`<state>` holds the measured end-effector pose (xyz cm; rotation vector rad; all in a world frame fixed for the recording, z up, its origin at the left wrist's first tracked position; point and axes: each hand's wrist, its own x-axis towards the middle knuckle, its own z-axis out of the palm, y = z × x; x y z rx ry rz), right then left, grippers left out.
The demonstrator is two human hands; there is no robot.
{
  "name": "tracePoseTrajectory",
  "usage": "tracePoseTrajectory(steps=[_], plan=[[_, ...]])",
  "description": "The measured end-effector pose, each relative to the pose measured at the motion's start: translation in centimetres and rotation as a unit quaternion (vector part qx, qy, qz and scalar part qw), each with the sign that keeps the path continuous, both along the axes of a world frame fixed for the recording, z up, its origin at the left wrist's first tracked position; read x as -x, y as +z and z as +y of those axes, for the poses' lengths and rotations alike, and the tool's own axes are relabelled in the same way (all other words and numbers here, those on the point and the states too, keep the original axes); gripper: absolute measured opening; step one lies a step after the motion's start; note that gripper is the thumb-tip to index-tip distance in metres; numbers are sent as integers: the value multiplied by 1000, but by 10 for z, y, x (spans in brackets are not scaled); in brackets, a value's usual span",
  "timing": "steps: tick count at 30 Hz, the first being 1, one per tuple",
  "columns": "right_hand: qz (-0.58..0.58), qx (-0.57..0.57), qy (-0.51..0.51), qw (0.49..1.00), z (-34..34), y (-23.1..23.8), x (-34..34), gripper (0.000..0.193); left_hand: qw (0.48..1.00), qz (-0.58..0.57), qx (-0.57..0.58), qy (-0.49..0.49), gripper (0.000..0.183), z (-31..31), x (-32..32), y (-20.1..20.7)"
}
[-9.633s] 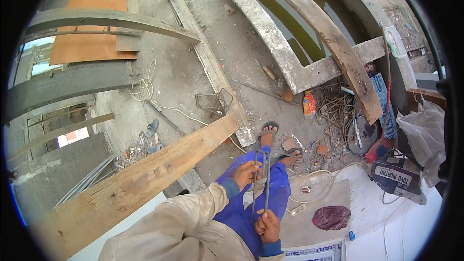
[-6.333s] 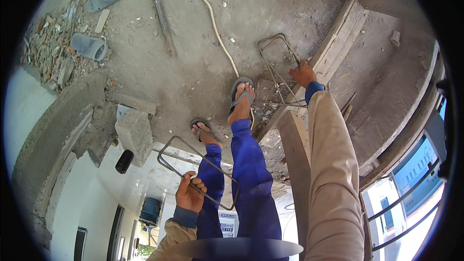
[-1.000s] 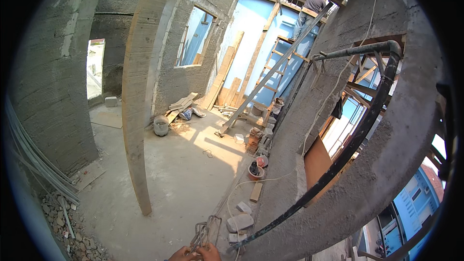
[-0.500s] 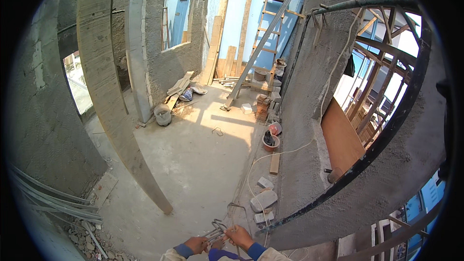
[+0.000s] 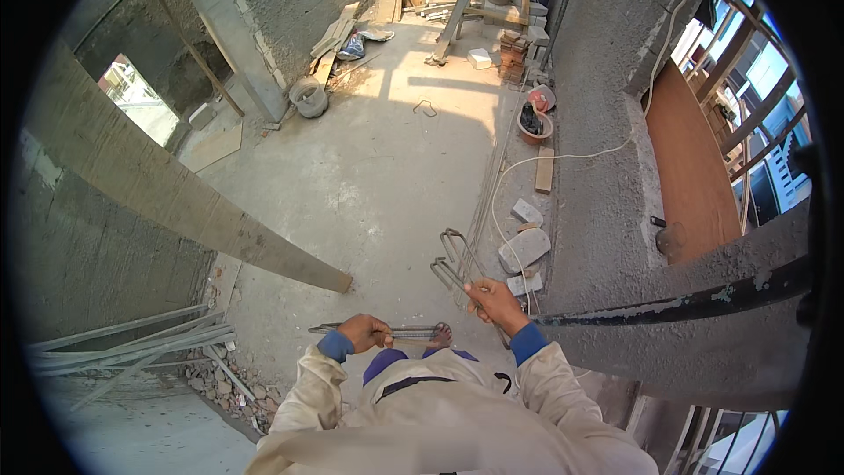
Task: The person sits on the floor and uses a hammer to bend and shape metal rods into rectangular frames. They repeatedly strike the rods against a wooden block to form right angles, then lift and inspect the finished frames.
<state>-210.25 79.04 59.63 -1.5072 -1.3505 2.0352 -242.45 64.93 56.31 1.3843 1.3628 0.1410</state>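
In front of my waist, my left hand [image 5: 366, 333] is closed round thin bent steel stirrups [image 5: 415, 329], which lie level and stick out on both sides of the fist. My right hand [image 5: 498, 303], farther forward and to the right, grips another set of bent steel stirrups [image 5: 450, 274]. Their hooked and looped ends point up and away from me over the concrete floor [image 5: 352, 185]. How many rods each hand holds cannot be made out. A gap separates the two hands.
A long wooden plank [image 5: 264, 251] slants down to the floor at left. Metal channels [image 5: 132, 339] and rubble [image 5: 230, 387] lie below it. Concrete blocks [image 5: 524, 252], a pale cable [image 5: 563, 156] and a brown tub [image 5: 534, 129] line the right wall. A black pipe [image 5: 651, 302] crosses at right.
My hands were close together on the bent steel; now they are apart, each with its own stirrups, the right one farther forward. The view has tilted down, showing more of my body.
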Motion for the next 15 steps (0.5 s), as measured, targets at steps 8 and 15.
tracePoseTrajectory(steps=[8,15], plan=[[26,2,-169,985,28,-16,19,28,898,-242,87,356,16,56,12,-7],[124,-82,-165,975,47,-53,117,34,776,-480,134,386,29,172,-28,-18]])
